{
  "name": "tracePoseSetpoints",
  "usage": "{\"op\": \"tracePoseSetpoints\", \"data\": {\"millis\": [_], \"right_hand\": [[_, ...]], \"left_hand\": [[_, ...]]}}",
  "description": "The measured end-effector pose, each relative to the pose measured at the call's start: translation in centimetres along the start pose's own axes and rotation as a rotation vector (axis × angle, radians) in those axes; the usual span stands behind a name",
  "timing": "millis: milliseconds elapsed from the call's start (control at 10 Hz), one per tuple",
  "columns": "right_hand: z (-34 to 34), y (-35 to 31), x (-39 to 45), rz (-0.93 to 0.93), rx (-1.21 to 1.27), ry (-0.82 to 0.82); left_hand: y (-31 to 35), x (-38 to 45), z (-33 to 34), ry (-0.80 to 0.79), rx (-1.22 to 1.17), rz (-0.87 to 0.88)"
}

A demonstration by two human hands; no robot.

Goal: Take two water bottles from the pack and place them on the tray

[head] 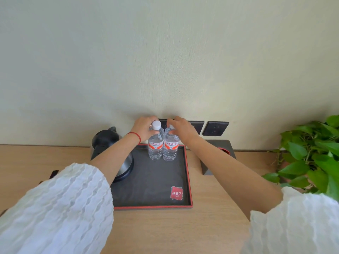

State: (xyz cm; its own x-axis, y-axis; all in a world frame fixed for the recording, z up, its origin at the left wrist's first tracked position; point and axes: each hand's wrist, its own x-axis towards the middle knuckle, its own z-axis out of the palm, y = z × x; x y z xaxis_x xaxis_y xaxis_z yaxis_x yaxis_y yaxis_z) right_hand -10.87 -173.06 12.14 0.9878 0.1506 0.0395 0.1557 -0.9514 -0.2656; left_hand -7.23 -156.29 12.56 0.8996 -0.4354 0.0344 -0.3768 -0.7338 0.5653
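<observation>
Two clear water bottles with red-and-white labels stand upright side by side at the far end of the black tray with a red rim. My left hand grips the neck of the left bottle, just under its white cap. My right hand holds the right bottle around its cap and neck, so that its cap is mostly hidden. The pack is not in view.
A black and steel electric kettle stands on the tray's left part, under my left forearm. A dark box sits right of the tray, a leafy green plant at the far right. Dark wall sockets are behind the bottles.
</observation>
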Motion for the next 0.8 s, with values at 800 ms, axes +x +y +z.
{"op": "tracePoseSetpoints", "data": {"millis": [800], "right_hand": [[-14.8,-3.9,-5.0,0.371,1.025,0.299]], "left_hand": [[4.9,-5.3,-13.4,0.273,-1.016,-0.595]]}}
